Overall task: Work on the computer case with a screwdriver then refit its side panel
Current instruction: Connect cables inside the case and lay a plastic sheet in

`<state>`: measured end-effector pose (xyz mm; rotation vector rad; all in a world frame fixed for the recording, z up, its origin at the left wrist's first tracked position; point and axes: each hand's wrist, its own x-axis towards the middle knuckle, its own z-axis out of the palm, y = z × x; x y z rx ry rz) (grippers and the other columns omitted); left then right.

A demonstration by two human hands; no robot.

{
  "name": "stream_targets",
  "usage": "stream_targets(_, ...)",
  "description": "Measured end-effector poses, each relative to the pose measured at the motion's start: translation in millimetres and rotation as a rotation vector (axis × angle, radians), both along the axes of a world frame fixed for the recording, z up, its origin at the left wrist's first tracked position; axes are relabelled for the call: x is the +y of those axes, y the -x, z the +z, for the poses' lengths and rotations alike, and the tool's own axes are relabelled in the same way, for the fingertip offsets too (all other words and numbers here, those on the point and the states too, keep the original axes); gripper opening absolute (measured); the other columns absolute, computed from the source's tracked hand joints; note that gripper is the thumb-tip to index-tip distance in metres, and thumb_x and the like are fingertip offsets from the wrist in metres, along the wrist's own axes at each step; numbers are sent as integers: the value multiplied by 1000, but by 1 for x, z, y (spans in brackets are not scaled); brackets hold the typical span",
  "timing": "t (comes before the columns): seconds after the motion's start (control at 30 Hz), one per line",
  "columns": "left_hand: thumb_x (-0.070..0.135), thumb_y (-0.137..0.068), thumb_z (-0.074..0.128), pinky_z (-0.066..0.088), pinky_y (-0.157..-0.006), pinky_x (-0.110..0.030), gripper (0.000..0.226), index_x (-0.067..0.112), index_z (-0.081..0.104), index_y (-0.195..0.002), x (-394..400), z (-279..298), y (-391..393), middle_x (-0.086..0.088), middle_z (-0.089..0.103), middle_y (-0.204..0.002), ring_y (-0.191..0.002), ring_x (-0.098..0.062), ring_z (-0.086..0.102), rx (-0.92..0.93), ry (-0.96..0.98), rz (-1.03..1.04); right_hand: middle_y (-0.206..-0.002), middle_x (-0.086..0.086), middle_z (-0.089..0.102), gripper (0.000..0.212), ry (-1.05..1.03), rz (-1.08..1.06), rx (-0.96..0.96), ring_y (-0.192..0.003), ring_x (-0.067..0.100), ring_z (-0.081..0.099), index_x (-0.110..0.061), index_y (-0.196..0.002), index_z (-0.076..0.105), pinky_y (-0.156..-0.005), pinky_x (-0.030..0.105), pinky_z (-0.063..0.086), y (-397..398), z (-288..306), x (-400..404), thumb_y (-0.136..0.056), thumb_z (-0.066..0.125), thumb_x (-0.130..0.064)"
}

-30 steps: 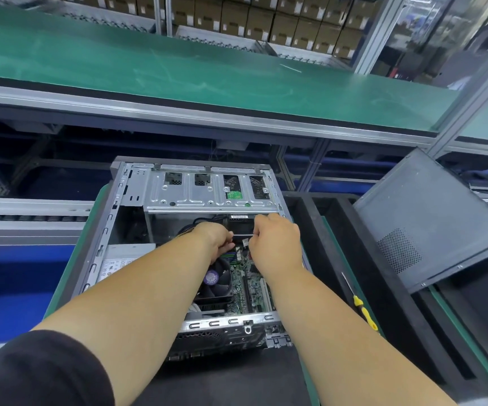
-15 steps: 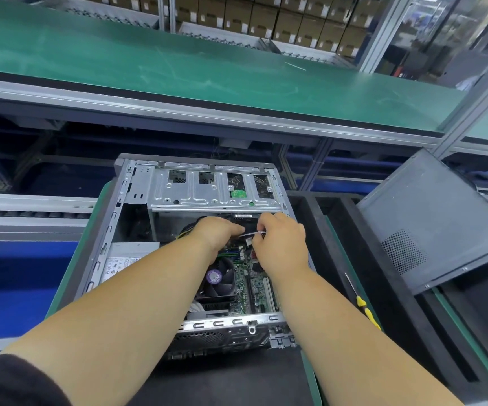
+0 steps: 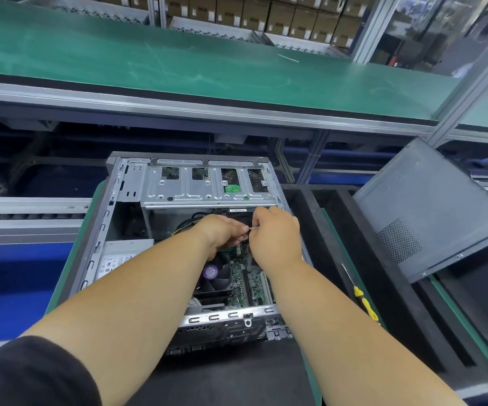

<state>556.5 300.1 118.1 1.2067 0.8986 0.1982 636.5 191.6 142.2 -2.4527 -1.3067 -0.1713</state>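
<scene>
Below green conveyor shelving, both hands (image 3: 220,234) (image 3: 276,237) pinch a small pale part inside the rigid, sharp-edged computer case (image 3: 114,200); delicate, grip lightly.

Whatever both hands pinch inside the computer case (image 3: 125,200) is too small to identify.

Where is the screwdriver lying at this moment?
In the head view the yellow-handled screwdriver lies unheld on the dark tray to the right of the open computer case, just beyond the right forearm and in front of the detached side panel.
</scene>
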Motion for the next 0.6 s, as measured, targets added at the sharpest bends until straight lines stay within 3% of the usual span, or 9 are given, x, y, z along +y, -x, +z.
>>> stream_targets(0.13, -1, -87, 67, 54, -56, -15, 9, 4, 71, -81, -2, 1, 1, -13, 69, -81, -63, -12, 61, 19, -45, 36, -90, 3, 60, 8, -9, 5, 39, -87, 27, 52, -15, -85, 62, -73, 34, 28, 0, 2, 0, -81, 56, -11)
stream_targets(0.2, 2, -85, 70, 58, -72, -21, 4, 3, 73, -89, -2, 5, 5, -15, 71, -94, -74, -16, 64, 46, -58, 31, -93, 1, 62, 9, -34, -1, 69, -91, 25, 54, -17, -88, 64, -78, 35, 31, -1, 3, -1, -83, 58, -14)
stream_targets(0.27, 7, -85, 72, 56, -84, -28, 18, 1, 69, -102, 0, 12, 9, -12, 71, -98, -83, -17, 65, 97, -53, 20, -95, -1, 63, 9, -85, -3, 103, -92, 23, 55, -19, -94, 65, -81, 36, 35, -1, 4, -3, -86, 61, -20)
stream_targets(0.37, 16, -91, 67, 54, -69, -22, 23, 0, 63, -108, 0, 36, 23, -6, 67, -88, -73, -13, 60, 141, -34, 43, -92, -4, 60, 9, -170, 40, 151, -91, 22, 55, -20, -97, 64, -85, 37, 40, 1, 8, -7, -90, 62, -24)
stream_targets(0.5, 18, -93, 63, 53, -67, -22, 21, 2, 66, -107, -5, 71, 52, -9, 69, -95, -73, -13, 60, 135, -204, 131, -87, -7, 57, 5, -330, 129, 204, -84, 18, 54, -19, -93, 65, -82, 38, 44, 9, 18, -12, -90, 60, -18)
stream_targets(0.6, 20, -94, 61, 49, -62, -20, 15, 10, 70, -100, -18, 85, 86, -4, 68, -88, -70, -12, 59, 57, -327, 262, -87, -13, 55, 10, -431, 199, 313, -82, 13, 54, -22, -94, 65, -75, 35, 47, 15, 30, -16, -90, 59, -16)
